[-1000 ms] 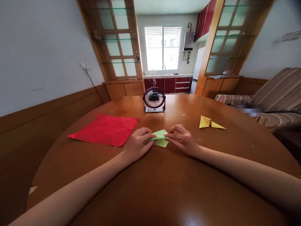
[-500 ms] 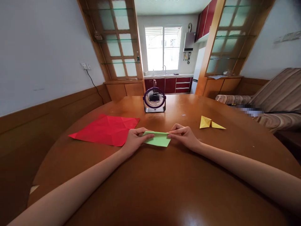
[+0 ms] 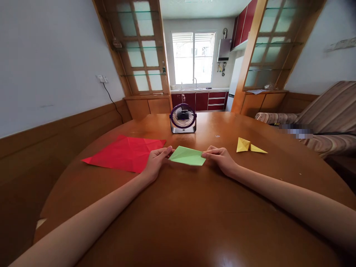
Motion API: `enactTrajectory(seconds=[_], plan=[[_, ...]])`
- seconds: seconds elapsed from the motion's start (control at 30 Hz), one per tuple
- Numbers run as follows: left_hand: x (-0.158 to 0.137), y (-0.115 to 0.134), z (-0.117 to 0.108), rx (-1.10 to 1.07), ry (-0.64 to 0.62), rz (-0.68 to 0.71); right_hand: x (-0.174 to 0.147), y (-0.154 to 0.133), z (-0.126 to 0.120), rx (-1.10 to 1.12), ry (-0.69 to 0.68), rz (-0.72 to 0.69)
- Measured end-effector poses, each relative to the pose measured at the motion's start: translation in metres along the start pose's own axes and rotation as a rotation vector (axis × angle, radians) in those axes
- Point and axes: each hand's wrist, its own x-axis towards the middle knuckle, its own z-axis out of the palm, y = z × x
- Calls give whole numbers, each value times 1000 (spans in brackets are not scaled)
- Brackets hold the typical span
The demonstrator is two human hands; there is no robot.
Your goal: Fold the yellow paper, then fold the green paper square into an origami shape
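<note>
A folded piece of light green paper (image 3: 187, 155) is held just above the table between my two hands. My left hand (image 3: 156, 160) grips its left end, with the thumb raised near the edge and the fingertips partly behind the paper. Thumb and fingers of my right hand (image 3: 221, 157) pinch the right corner. Left of the green paper, a creased red sheet (image 3: 122, 154) lies flat on the table, partly behind my left hand. A folded yellow paper piece (image 3: 244, 145) with a pointed tail rests to the right of my right hand.
The wooden table (image 3: 189, 211) has a curved outer edge. A small purple fan (image 3: 183, 118) stands on it beyond my hands. A striped armchair (image 3: 328, 111) is at the right, and a cord (image 3: 111, 98) hangs from a wall socket at the left.
The green paper has tilted, so more of its broad face shows. My left thumb has lifted off its front face, and my right hand has shifted slightly right with the corner.
</note>
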Motion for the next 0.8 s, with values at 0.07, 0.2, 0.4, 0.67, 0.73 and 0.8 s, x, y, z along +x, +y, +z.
enactTrajectory(seconds=[0.07, 0.2, 0.4, 0.67, 0.73, 0.8], plan=[[1, 3, -3, 76, -23, 25, 1, 1, -1, 21, 10, 24], [0, 7, -5, 301, -46, 117, 2, 2, -2, 50, 15, 43], [6, 5, -9, 469, -26, 187, 3, 2, -1, 66, -3, 78], [7, 8, -18, 607, -236, 262, 4, 5, -1, 80, -19, 95], [7, 9, -19, 601, -254, 270, 4, 4, -1, 79, -32, 96], [7, 10, -20, 563, -279, 239, 4, 3, -1, 90, -49, 105]])
